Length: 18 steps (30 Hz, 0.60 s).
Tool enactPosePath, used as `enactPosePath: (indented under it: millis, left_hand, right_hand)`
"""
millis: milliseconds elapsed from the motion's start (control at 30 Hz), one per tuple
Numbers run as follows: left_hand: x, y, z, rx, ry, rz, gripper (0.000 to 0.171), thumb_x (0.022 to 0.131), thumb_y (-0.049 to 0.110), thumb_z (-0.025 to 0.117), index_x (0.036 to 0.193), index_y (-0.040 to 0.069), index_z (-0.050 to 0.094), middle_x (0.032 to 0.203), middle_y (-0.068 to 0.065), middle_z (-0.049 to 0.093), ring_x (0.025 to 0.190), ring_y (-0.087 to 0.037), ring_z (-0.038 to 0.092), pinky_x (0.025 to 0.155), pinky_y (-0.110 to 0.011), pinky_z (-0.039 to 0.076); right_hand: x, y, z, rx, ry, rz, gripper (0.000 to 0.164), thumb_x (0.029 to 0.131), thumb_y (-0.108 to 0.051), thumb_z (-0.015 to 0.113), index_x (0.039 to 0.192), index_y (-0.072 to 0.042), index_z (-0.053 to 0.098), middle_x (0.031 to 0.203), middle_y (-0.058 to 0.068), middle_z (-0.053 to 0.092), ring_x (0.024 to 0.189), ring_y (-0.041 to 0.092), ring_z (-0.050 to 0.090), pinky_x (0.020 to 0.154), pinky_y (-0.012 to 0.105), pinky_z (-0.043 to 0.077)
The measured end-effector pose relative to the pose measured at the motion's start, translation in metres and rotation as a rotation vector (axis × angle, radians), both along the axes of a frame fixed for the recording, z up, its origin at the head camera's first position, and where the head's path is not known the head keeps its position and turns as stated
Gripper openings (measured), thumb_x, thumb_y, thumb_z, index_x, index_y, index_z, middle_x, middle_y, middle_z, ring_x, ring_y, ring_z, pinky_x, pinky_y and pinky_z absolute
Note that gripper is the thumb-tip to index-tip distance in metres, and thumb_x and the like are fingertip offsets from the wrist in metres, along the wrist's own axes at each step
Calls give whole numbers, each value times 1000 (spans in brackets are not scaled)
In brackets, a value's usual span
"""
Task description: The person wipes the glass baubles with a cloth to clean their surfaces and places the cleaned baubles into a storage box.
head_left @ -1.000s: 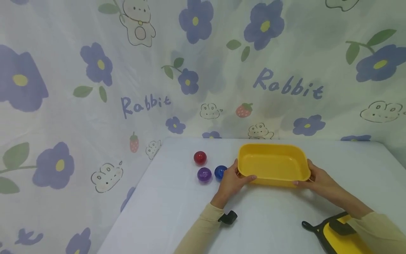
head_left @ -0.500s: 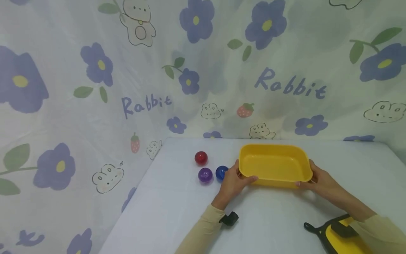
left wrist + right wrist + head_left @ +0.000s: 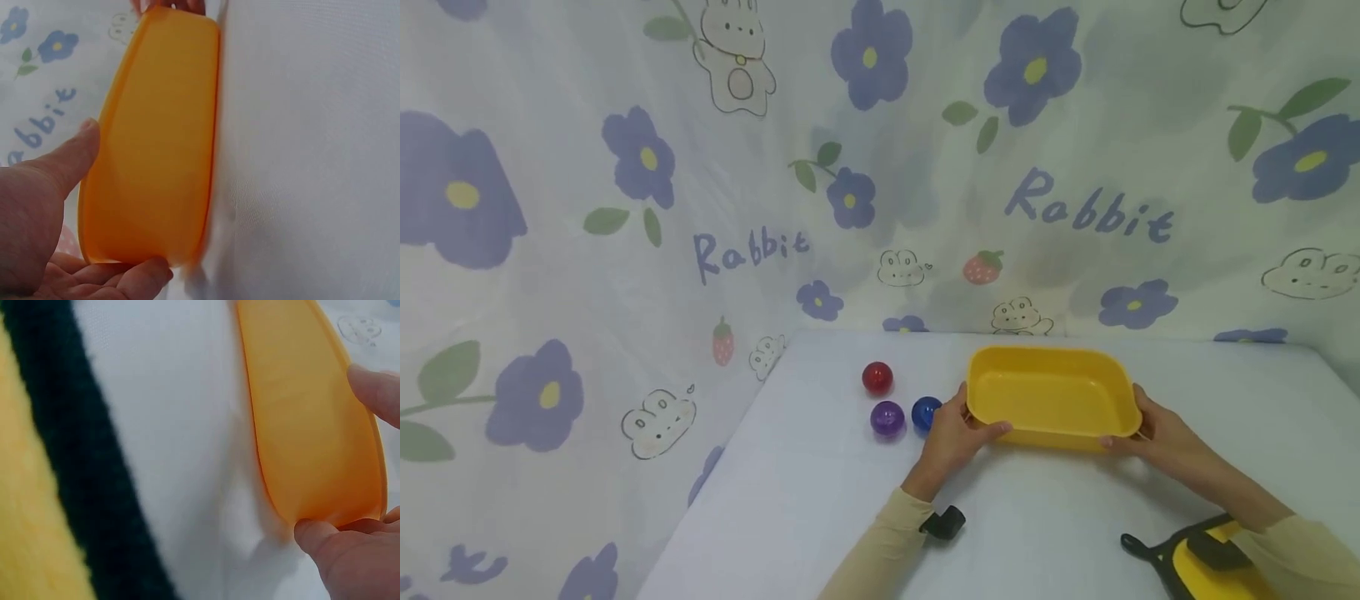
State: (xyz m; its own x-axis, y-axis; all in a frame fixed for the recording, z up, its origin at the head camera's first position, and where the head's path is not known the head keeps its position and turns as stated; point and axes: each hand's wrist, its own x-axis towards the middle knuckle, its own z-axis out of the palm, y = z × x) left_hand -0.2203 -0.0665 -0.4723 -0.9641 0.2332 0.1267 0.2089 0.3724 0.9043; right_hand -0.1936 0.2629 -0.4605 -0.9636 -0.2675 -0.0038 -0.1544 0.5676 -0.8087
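Observation:
A yellow rectangular plastic tub [image 3: 1052,400] with rounded corners lies near the back of the white table, nothing inside it. My left hand [image 3: 951,437] grips its left end, thumb at the near rim and fingers round the end wall. The opposite end is held by my right hand [image 3: 1161,433], with its thumb also along the near rim. In the left wrist view the tub's side wall [image 3: 153,137] stands between thumb and fingers; the right wrist view shows the right thumb and fingers at the wall [image 3: 306,419]. A blue ball [image 3: 927,412] is partly hidden behind my left hand.
Left of the tub sit a purple ball [image 3: 887,418] and a red ball [image 3: 877,378]. A fuzzy yellow piece with a dark border [image 3: 1195,557] lies at the front right, partly under my right sleeve. A patterned curtain [image 3: 910,167] rises behind the white table [image 3: 820,517].
The head view has shifted slightly, so everything appears a little lower and to the right. Both hands keep their hold on the tub, which stays in place beside the balls.

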Motion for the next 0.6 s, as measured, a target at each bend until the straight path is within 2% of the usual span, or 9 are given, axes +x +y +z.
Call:
enactPosePath:
  millis: [67,133,233,300,433,500,600]
  left_hand:
    - [-1,-1,1,-3,1,5,87,86,40,85,156,12,43,144,-3,65,127,-14,66,109,-26,53]
    - [-2,-2,1,-11,0,9,86,85,40,85,156,13,44,144,-1,65,125,-12,66,108,-26,54]
    - [-3,-2,2,-35,-3,18,84,85,42,85,154,16,46,142,1,66,121,-9,67,107,-25,54]
    - [-5,-2,4,-47,-8,22,83,84,43,85,154,18,46,140,3,67,119,-7,66,106,-23,55]
    - [-7,-3,7,-52,-13,36,81,84,43,85,152,23,48,138,6,67,118,-6,66,105,-23,55]
    - [-8,-4,8,-55,-13,35,79,84,43,86,151,23,49,137,6,67,118,-6,66,105,-24,55]
    - [-8,-6,9,-66,-3,31,76,84,43,85,149,22,50,135,5,68,118,-8,66,105,-25,55]
  right_hand:
    - [-1,-1,3,32,-12,-6,103,95,-37,76,163,3,11,164,33,30,144,54,39,99,9,49]
    - [0,0,7,86,-32,-19,106,95,-41,74,162,8,8,163,37,25,143,56,39,107,30,53]
    - [4,8,18,184,-51,-44,110,96,-45,71,160,13,3,162,42,18,142,61,36,107,56,44]
    - [10,17,26,245,-33,-69,109,98,-47,69,160,12,0,161,43,16,140,64,35,104,58,43]
    - [30,36,37,317,7,-149,105,101,-49,63,161,8,-2,159,45,16,134,67,35,104,69,41]
    - [44,45,37,345,16,-205,104,103,-49,61,160,9,-4,159,46,12,133,68,32,102,75,39]
    - [67,57,25,353,64,-309,100,105,-44,59,160,10,-4,159,46,7,134,68,27,101,79,35]
